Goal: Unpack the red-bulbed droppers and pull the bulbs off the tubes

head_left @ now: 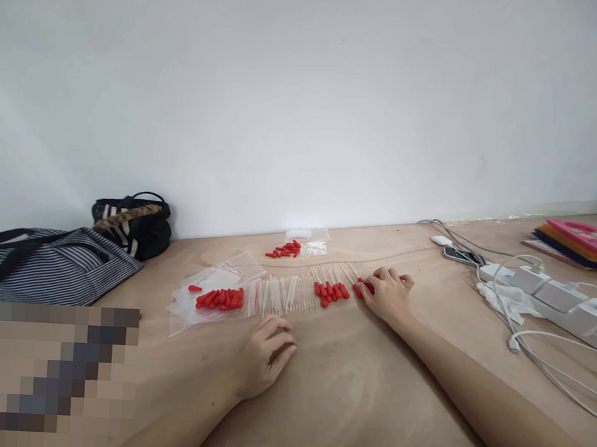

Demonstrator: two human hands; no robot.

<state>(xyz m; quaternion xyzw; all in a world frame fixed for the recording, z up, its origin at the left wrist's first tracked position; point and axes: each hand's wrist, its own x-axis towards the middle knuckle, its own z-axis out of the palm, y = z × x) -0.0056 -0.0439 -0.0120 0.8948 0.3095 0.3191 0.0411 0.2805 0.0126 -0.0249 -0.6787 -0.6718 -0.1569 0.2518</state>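
Note:
My right hand (387, 295) is over a small group of red rubber bulbs (359, 290), its fingers bent down onto them. Some of the bulbs are hidden beneath it. On the table in front, my left hand (266, 356) rests with loosely curved fingers and nothing visible in them. Thin clear tubes (285, 295) lie side by side in a row beyond it. Farther right, more tubes have red bulbs (331, 293) at their near ends. A pile of red bulbs (220, 299) lies on clear zip bags (184, 311) to the left.
Behind the row are another heap of red bulbs (284, 250) and a clear bag of tubes (316, 243). A striped bag (66, 265) and a black bag (151, 229) stand left. Power strip (549, 307), cables, phone (463, 257) and stacked colourful boards (582, 238) lie right.

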